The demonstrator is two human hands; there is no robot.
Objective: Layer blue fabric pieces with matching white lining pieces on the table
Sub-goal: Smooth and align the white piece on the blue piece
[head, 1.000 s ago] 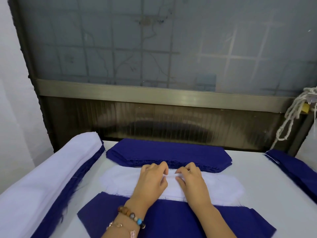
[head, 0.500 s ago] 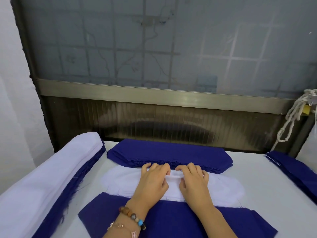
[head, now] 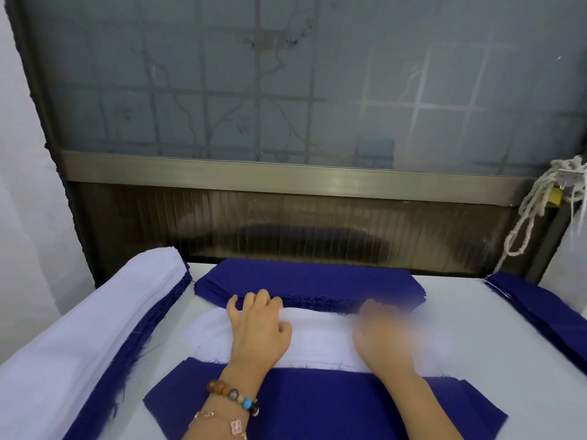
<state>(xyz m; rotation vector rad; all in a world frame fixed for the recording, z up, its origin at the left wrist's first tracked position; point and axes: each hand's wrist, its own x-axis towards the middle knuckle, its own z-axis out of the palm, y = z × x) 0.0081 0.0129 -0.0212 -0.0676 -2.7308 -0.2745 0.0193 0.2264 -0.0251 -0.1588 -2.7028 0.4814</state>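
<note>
Plainly, the left hand (head: 258,333) lay palm-down on the long white lining piece with rounded ends (head: 320,339), its fingers spread and only lightly bent, their tips at the lining's far edge, the thumb resting on the cloth; it pressed rather than gripped. A bracelet of mixed coloured beads (head: 234,396) circled that wrist, with a thin chain bracelet (head: 219,420) just below it. The right hand (head: 382,339) lay over the same lining, well apart from the left, but it was too blurred to tell how its fingers stood or whether they held anything. The lining lay across the far part of a dark blue fabric piece (head: 320,404) spread flat on the white table (head: 521,385). Just beyond the lining sat a stack of dark blue fabric pieces (head: 311,276). Along the table's left side ran a long pile of white cloth over blue (head: 79,331), and at the right edge another blue stack (head: 546,309). A white rope (head: 533,206) hung by the frosted window behind
</note>
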